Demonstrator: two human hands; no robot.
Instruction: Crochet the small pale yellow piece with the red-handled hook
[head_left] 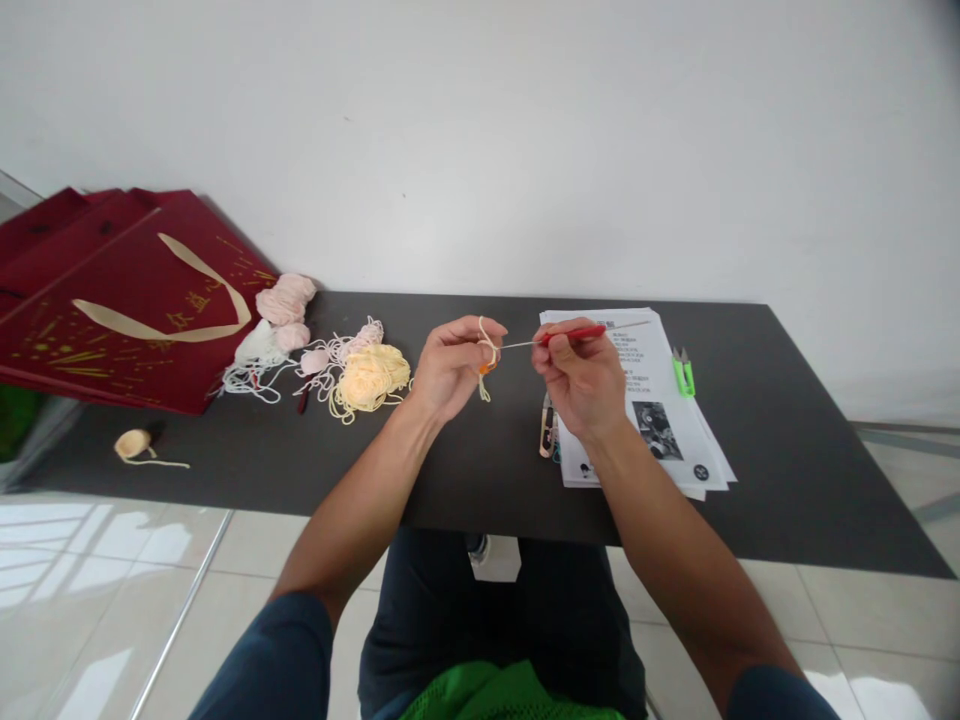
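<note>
My left hand (451, 368) pinches a short length of pale yellow yarn (484, 390) between thumb and fingers, with a loop rising over the fingertips. A small orange piece (484, 369) shows beside the yarn, too small to name. In my right hand (583, 385) is a crochet hook with a red handle (576, 333), held nearly level. Its thin metal shaft points left and reaches the yarn at my left fingertips. Whether the tip passes through the loop I cannot tell. Both hands are above the dark table (480, 470).
Printed sheets (652, 385) lie under my right hand, with green thread snips (683, 373) on their right edge. Yellow yarn (373, 378), pink yarn (286, 298) and white yarn (257, 345) lie left. Dark red gift bags (135, 300) stand beyond. A small cream crocheted piece (133, 444) sits front left.
</note>
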